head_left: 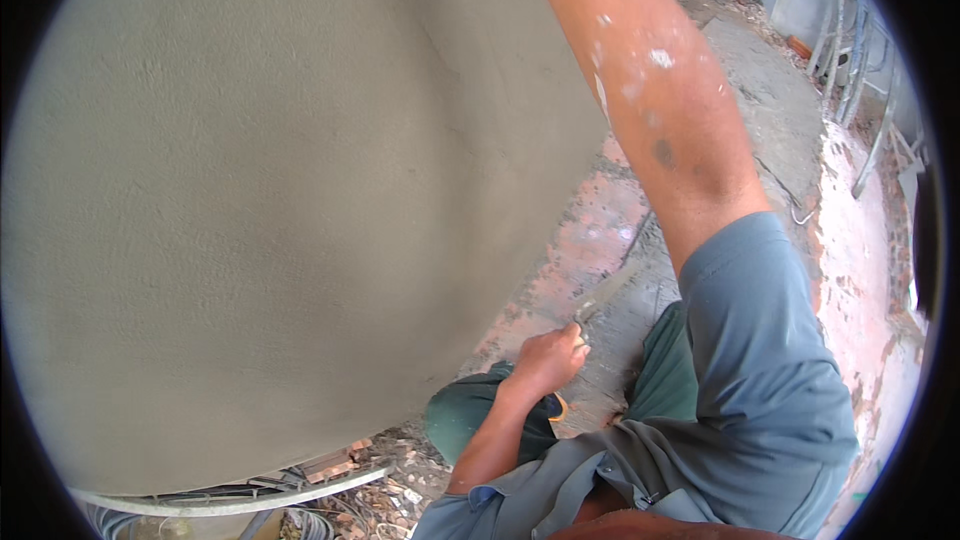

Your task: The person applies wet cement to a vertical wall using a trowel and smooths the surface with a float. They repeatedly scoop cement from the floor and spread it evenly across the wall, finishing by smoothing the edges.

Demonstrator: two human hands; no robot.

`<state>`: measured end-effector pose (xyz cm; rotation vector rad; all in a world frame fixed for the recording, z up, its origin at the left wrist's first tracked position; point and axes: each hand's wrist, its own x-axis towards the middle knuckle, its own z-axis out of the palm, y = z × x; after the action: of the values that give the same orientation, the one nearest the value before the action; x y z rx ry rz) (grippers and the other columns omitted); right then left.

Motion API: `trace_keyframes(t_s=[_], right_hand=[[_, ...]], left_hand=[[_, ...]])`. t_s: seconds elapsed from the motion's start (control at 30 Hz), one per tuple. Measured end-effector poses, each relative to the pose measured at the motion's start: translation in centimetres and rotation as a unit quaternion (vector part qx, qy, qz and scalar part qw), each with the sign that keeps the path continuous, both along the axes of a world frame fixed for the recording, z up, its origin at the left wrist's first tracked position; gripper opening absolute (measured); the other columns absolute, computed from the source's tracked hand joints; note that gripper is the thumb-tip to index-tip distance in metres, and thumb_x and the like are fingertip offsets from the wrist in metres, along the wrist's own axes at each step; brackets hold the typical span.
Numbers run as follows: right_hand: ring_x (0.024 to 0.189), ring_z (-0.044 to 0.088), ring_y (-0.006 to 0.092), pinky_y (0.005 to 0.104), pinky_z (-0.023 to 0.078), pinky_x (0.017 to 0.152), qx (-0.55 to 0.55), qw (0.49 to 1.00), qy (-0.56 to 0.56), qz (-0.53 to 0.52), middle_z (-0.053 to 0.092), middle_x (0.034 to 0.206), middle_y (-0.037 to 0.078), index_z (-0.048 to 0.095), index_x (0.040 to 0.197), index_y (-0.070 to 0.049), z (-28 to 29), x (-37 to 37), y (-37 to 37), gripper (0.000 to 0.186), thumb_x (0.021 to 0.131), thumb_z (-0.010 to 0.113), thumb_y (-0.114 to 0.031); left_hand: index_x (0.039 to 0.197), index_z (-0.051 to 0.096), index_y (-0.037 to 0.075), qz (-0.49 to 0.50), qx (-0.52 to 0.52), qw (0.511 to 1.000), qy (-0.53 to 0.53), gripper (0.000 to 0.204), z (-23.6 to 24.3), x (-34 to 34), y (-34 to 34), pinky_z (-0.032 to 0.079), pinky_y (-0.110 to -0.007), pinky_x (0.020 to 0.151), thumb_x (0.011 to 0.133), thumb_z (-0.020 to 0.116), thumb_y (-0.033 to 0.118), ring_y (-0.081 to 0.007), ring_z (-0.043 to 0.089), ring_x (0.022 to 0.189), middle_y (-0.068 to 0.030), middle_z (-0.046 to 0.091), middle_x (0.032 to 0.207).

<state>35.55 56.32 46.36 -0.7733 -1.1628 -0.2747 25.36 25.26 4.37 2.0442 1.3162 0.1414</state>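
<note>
My left hand [545, 360] is closed round the handle of a trowel [605, 292]. Its thin, grey-smeared blade points up and away to the right, and it blends with the grey ground behind it. My right arm [665, 90], spotted with white and grey splashes, stretches up past the top edge, so the right hand is out of sight. A broad wall face of smooth wet grey plaster [250, 210] fills the left and centre, close beside both arms.
A strip of bare, reddish brickwork [560, 280] borders the plaster. Metal frames [850, 50] lean at the far right. Broken bricks and rubble [375, 500] lie at the lower left, near a curved pale rail [250, 502] and coiled hose [310, 523].
</note>
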Motion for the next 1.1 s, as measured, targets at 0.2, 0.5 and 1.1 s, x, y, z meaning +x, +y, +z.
trace_keyframes(t_s=[0.2,0.5,1.1], right_hand=[[0.109,0.059,0.0350,0.0466,0.047,0.098,-0.035,0.999,-0.011,0.035,0.061,0.116,0.023,0.053,0.138,0.003,-15.6,-3.5,-4.5,0.064,0.090,0.077,-0.031],[0.131,0.045,0.0422,0.0589,0.041,0.103,0.046,0.975,-0.205,0.073,0.045,0.142,0.021,0.051,0.148,-0.020,-26.2,-1.0,-3.1,0.080,0.082,0.077,-0.057],[0.114,0.058,0.0353,0.0419,0.046,0.100,-0.232,0.967,0.087,0.064,0.062,0.122,0.025,0.053,0.142,0.003,-29.5,12.6,12.6,0.066,0.093,0.074,-0.036]], left_hand=[[0.107,0.058,0.000,-0.016,-0.041,0.998,0.034,0.033,1.0,0.2,-0.7,0.051,-0.055,0.081,0.096,0.061,0.031,-0.0443,0.068,0.094,-0.0239,0.072,0.096],[0.107,0.058,0.000,0.006,-0.036,0.999,0.033,0.032,1.5,-0.7,-0.8,0.051,-0.056,0.083,0.094,0.065,0.028,-0.0461,0.067,0.094,-0.0262,0.071,0.094],[0.102,0.055,0.003,0.004,-0.059,0.998,0.024,0.032,-1.0,-1.9,-1.2,0.052,-0.056,0.074,0.093,0.067,0.031,-0.0462,0.068,0.082,-0.0236,0.070,0.083]])
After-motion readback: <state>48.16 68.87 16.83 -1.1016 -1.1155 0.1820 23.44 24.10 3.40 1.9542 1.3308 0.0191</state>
